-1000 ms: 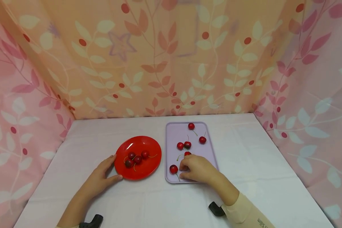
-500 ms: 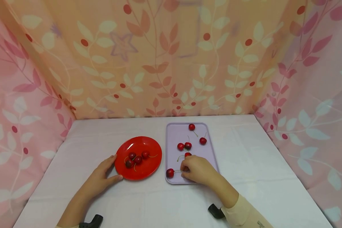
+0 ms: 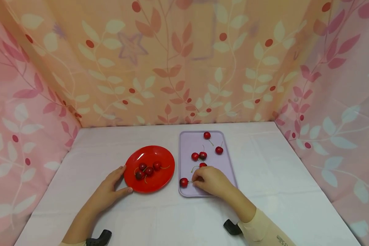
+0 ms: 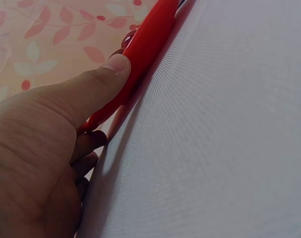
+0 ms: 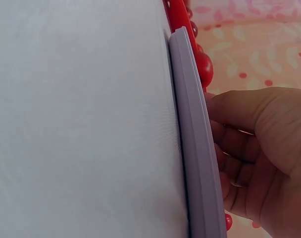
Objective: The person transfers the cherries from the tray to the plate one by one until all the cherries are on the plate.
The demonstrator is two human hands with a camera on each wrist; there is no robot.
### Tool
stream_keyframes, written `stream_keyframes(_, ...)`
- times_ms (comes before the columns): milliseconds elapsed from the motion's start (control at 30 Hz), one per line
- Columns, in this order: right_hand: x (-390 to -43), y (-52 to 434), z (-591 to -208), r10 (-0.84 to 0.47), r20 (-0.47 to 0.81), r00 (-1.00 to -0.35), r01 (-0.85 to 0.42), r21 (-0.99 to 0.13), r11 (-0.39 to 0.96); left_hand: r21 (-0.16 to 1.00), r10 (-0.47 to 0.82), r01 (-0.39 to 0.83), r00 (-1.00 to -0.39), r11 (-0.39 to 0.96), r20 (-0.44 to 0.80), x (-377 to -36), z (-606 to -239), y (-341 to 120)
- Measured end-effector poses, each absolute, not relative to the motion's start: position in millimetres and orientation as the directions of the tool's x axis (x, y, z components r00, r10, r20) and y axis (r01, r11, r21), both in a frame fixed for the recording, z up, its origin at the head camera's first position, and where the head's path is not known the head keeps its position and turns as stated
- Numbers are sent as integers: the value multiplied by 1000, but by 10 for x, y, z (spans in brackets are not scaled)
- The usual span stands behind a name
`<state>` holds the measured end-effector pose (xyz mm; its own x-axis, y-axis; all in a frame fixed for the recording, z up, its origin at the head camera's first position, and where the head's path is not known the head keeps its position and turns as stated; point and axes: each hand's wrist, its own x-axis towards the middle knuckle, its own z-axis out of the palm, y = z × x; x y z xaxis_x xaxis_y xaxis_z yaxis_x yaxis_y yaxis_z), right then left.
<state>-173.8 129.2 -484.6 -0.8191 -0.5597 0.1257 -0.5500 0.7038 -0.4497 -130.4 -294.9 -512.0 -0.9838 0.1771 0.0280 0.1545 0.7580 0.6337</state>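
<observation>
My left hand (image 3: pixel 109 188) holds the rim of a round red plate (image 3: pixel 156 182); in the left wrist view the thumb (image 4: pixel 116 64) presses on the rim and the other fingers lie beyond and below it. My right hand (image 3: pixel 213 181) is low over the near part of a lilac tray (image 3: pixel 187 140), thumb and index finger pinching the stem of a dark red cherry (image 3: pixel 183 182). That cherry is at the tray's near left edge, its stem pointing right. In the right wrist view the cherry (image 5: pixel 204 69) shows just past the thumb tip, above the tray wall (image 5: pixel 197 139).
Several stemmed cherries (image 3: pixel 149 171) lie together on the plate. More are spread over the tray: one at the far end (image 3: pixel 207 135), one at the right (image 3: pixel 219 150), a touching pair (image 3: pixel 203 155) and one partly behind my right fingers (image 3: pixel 203 165). Patterned curtains (image 3: pixel 184 68) enclose the white table.
My right thumb and index finger have closed on the stem. The cherry has turned so its stem points right, and it has shifted slightly left. The left hand and plate have stayed put.
</observation>
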Motion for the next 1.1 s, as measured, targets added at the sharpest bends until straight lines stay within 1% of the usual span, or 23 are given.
stream_keyframes(167,-1749,1268,-4841,-539,139,-831,-531,-485,695,631,180,162,-983,758,37,-1310,-5112,-2943)
stream_keyframes(400,-1761,1242,-4793,-490,154,-858,-481,-575,662,634,171,147,-985,759,24,-1314,-5116,-2959)
stream_keyframes(733,-1771,1232,-4698,-462,218,-860,-489,-610,623,641,171,143,-985,754,19,-1316,-5126,-2969)
stream_keyframes(933,-1745,1229,-4573,-414,210,-886,-445,-639,628,644,171,141,-985,752,16,-1322,-5141,-2975)
stream_keyframes(1100,-1767,1230,-4497,-412,212,-886,-439,-669,600,645,178,148,-984,750,18,-1329,-5135,-2962)
